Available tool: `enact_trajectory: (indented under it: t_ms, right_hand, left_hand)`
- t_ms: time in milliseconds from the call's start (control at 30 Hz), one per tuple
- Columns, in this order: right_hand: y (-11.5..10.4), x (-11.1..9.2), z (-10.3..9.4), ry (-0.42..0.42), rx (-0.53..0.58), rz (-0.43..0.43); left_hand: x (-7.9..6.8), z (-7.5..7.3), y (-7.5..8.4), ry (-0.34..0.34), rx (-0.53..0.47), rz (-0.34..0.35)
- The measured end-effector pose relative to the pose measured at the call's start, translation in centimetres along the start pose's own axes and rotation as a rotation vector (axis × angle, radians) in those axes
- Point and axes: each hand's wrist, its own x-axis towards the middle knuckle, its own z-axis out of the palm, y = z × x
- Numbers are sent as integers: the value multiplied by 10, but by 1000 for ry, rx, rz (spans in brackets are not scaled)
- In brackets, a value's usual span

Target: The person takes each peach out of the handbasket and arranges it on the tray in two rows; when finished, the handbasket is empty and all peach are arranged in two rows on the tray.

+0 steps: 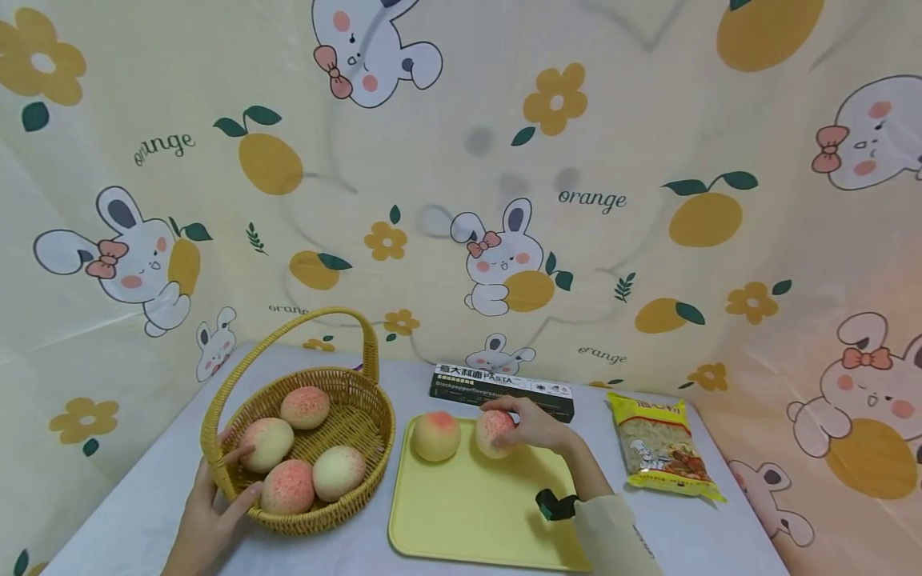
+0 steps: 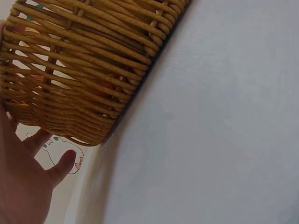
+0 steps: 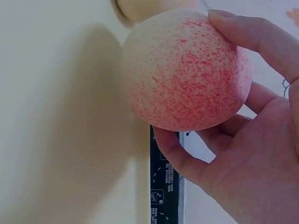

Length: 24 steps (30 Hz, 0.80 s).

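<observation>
a person's r. hand [image 1: 536, 424] grips a pink-speckled peach [image 1: 490, 438] btwn thumb & fingers, over the far end of a pale yellow tray [image 1: 490, 520]; can't tell if the fruit touches the tray. a second peach [image 1: 435, 438] sits on the tray just to its l., blush at top. the l. hand [image 1: 209, 512] holds the rim of a woven basket [image 1: 306, 524] at its near l. side, by the foot of the tall handle [image 1: 266, 344], fingertips over the edge. r. wrist view: thumb on one side of the fruit, fingers on the other, its shadow on the tray. l. wrist view: a couple of digits spread apart outside the wicker wall. four peaches [image 1: 338, 474] lie in the basket, mostly toward the l. & near side. behind the tray, a blk-&-white pasta box [image 1: 461, 384]; to the tray's r., a yellow bag [image 1: 659, 448] w/ see-through middle. tray, basket, box & bag sit on a white table [image 1: 720, 544], vs. a cream backdrop [image 1: 446, 144] printed w/ rabbits, oranges & flowers. a light sleeve [image 1: 612, 536] covers the r. forearm.
</observation>
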Motion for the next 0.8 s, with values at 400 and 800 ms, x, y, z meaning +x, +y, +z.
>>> enact_trajectory:
  t_ms: [400,800]
  right_hand:
    - [8,-6,3,-2,-55,47]
    - [10,-8,5,-19,-12,67]
  left_hand:
    - [-1,0,6,-9,18,-10]
    - [-1,-1,3,-18,-1,-7]
